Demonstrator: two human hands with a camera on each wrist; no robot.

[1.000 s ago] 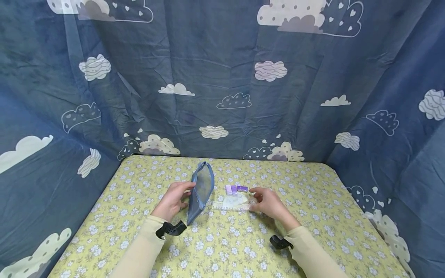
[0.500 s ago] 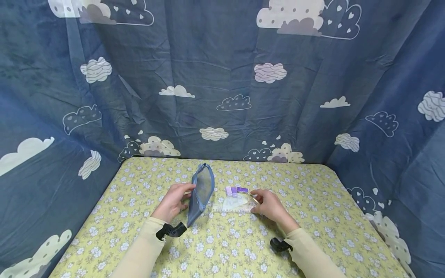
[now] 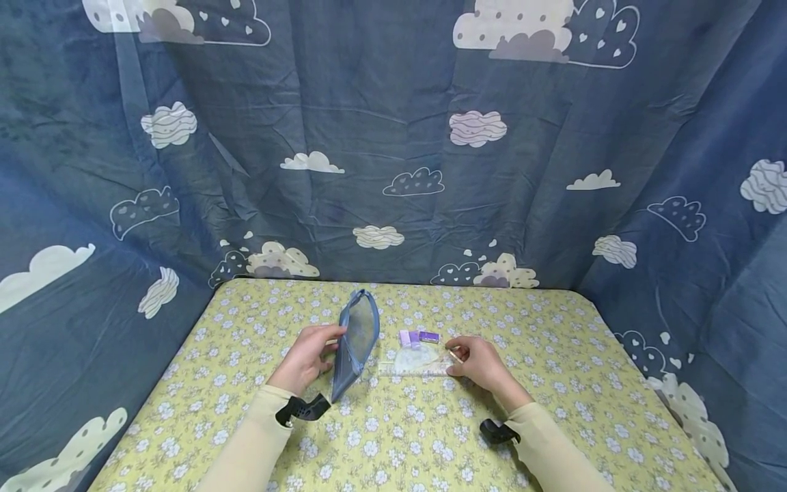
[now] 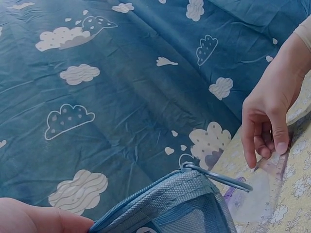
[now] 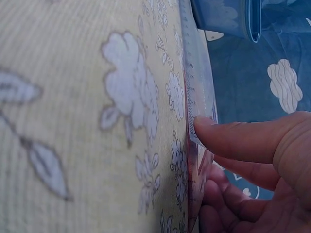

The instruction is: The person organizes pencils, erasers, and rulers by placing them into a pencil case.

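My left hand [image 3: 306, 354] grips the side of a blue zip pouch [image 3: 346, 367], which stands on edge with its mouth gaping to the right. In the left wrist view, a pull ring [image 4: 226, 178] hangs at the zip's end. My right hand [image 3: 484, 363] pinches the right end of a clear ruler [image 3: 410, 370] lying low over the cloth. The right wrist view shows the thumb [image 5: 233, 138] on the ruler's end and the other fingers curled below. Other clear plastic pieces, one rounded [image 3: 407, 357], overlap the ruler.
Just beyond the ruler lie small purple blocks: a pale one [image 3: 404, 339], a mid-purple one [image 3: 415, 337] and a dark one [image 3: 429, 337]. A yellow flowered cloth [image 3: 393, 437] covers the table. Dark blue cloud-print curtains [image 3: 369, 123] stand at the back and sides.
My right hand has shifted slightly to the right, and the ruler has slid a little with it. The left hand and pouch have stayed nearly still.
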